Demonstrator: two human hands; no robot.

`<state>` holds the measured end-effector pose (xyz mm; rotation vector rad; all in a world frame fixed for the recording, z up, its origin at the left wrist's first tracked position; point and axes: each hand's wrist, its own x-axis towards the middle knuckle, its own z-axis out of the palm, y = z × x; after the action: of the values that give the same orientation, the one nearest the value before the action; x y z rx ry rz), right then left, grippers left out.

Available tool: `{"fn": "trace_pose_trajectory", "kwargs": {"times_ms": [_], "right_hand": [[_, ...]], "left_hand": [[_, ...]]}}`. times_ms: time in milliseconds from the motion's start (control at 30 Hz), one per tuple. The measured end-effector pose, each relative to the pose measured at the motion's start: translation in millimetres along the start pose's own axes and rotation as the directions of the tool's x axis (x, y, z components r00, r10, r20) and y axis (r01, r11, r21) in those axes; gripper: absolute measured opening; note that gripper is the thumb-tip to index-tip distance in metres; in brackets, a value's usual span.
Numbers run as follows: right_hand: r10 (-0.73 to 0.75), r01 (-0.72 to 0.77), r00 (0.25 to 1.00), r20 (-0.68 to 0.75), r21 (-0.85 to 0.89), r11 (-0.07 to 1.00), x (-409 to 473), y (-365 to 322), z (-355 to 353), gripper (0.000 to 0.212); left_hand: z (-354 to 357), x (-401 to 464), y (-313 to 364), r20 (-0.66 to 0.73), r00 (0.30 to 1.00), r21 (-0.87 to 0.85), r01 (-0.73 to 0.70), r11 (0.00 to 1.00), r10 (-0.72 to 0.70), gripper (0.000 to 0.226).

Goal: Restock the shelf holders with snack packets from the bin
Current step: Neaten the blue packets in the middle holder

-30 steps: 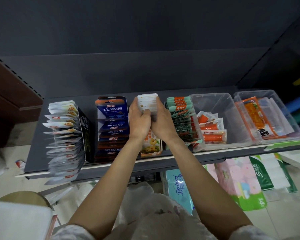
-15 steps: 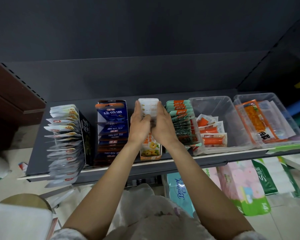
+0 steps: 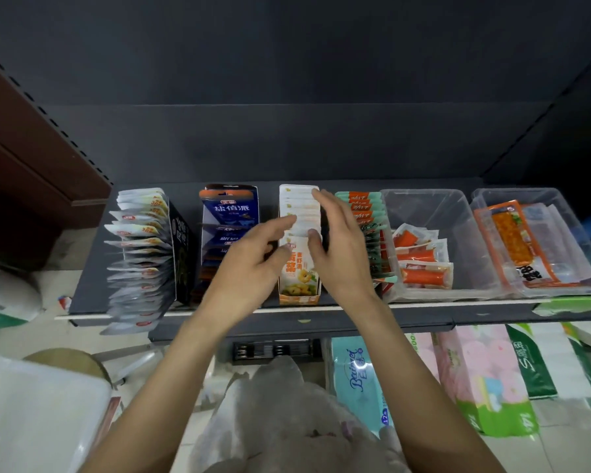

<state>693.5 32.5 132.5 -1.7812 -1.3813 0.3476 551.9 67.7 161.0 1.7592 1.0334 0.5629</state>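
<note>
A row of white snack packets [image 3: 299,208] stands upright in an orange-fronted cardboard holder [image 3: 299,290] at the middle of the dark shelf [image 3: 423,314]. My left hand [image 3: 253,264] hovers just left of that holder, blurred, fingers loosely curled and holding nothing. My right hand [image 3: 342,247] lies along the holder's right side, fingers straight over the packet tops and thumb touching the row.
Left of the holder stand blue packets [image 3: 229,213] and a fanned row of white packets [image 3: 140,240]. To the right are green-orange packets [image 3: 362,206] and two clear bins [image 3: 423,196] [image 3: 492,196] with orange snacks. A white tub [image 3: 31,414] and a plastic bag [image 3: 287,421] sit below.
Both hands have let go of the white packets, which now stand in the holder. My left hand has drawn back to the left and my right hand has opened.
</note>
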Motion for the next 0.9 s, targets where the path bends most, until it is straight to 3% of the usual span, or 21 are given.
{"fn": "trace_pose_trajectory", "kwargs": {"times_ms": [133, 233, 300, 433, 567, 733, 833, 900], "right_hand": [[-0.078, 0.087, 0.992, -0.103, 0.079, 0.993, -20, -9, -7, 0.035], [-0.142, 0.141, 0.990, 0.001, 0.092, 0.986, -28, -13, 8, 0.031], [-0.195, 0.191, 0.977, 0.092, 0.054, 0.980, -25, -15, 22, 0.030], [-0.210, 0.235, 0.954, 0.215, -0.098, 0.967, -1, -21, 45, 0.034], [-0.267, 0.325, 0.939, 0.216, -0.311, 0.893, 33, -22, 60, 0.047], [-0.168, 0.335, 0.878, 0.447, -0.325, 0.884, 57, -20, 70, 0.061], [-0.226, 0.397, 0.873, 0.433, -0.362, 0.844, 56, -21, 75, 0.054], [-0.273, 0.421, 0.887, 0.373, -0.408, 0.810, 58, -23, 79, 0.047]], "left_hand": [[-38, -41, -2, -0.204, 0.958, 0.240, -0.151, 0.959, 0.202, 0.029], [-65, -53, -25, -0.309, 0.903, 0.449, -0.139, 0.883, 0.300, 0.029], [-83, -49, -38, -0.300, 0.887, 0.570, -0.127, 0.812, 0.350, 0.027], [-113, -10, -53, -0.119, 0.908, 0.780, -0.165, 0.603, 0.402, 0.031], [-116, 34, -65, 0.162, 0.912, 0.883, -0.304, 0.357, 0.376, 0.041], [-114, 46, -73, 0.319, 0.808, 0.834, -0.488, 0.258, 0.495, 0.045], [-108, 44, -80, 0.424, 0.716, 0.801, -0.582, 0.140, 0.554, 0.039], [-104, 46, -84, 0.478, 0.710, 0.799, -0.596, 0.079, 0.518, 0.042]]}}
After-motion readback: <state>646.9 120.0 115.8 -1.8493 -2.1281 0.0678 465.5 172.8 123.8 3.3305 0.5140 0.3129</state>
